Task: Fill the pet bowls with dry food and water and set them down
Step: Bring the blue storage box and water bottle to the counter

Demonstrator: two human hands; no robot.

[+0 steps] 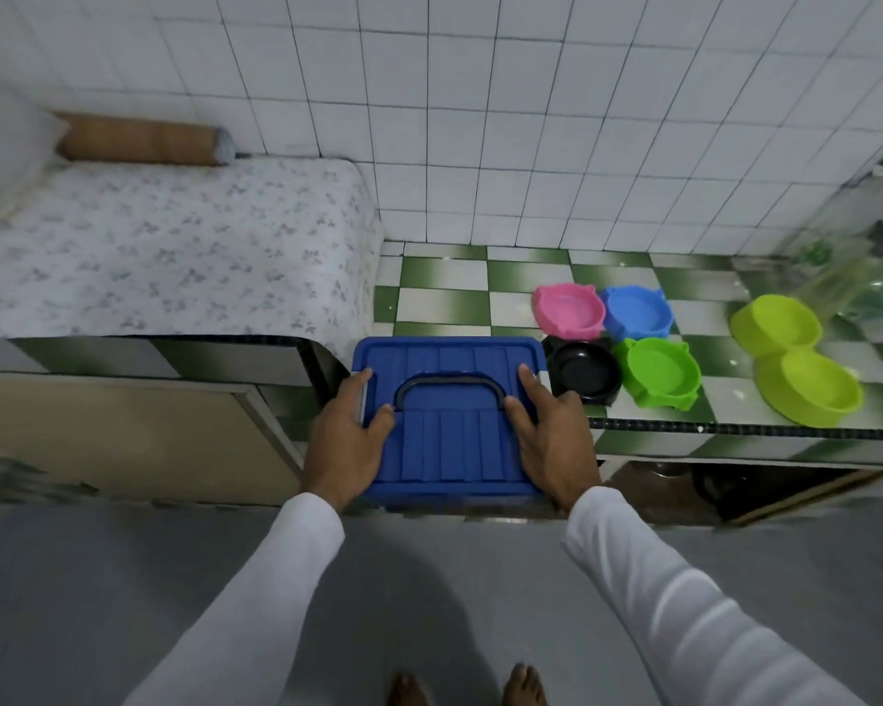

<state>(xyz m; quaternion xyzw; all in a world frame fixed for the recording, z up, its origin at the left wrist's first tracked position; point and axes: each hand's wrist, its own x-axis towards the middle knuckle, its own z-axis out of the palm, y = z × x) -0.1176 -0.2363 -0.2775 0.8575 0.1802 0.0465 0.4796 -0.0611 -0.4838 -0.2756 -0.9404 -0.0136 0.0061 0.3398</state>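
Observation:
A blue lidded container (449, 445) with a dark carry handle (449, 387) sits on the green-and-white checkered counter (444, 298). My left hand (347, 435) rests on the lid's left side and my right hand (549, 430) on its right side, fingers stretched forward. To the right stand a pink bowl (569, 308), a blue bowl (637, 310), a black bowl (584, 369) and a green bowl (658, 372), all empty. Farther right lies a yellow-green double bowl (796, 356), also empty.
Clear plastic bottles (857, 257) stand at the counter's far right by the tiled wall. A mattress with floral sheet (174, 247), a brown bolster (144, 140) and a pillow lie to the left. Open shelf space shows under the counter. My bare feet stand on grey floor.

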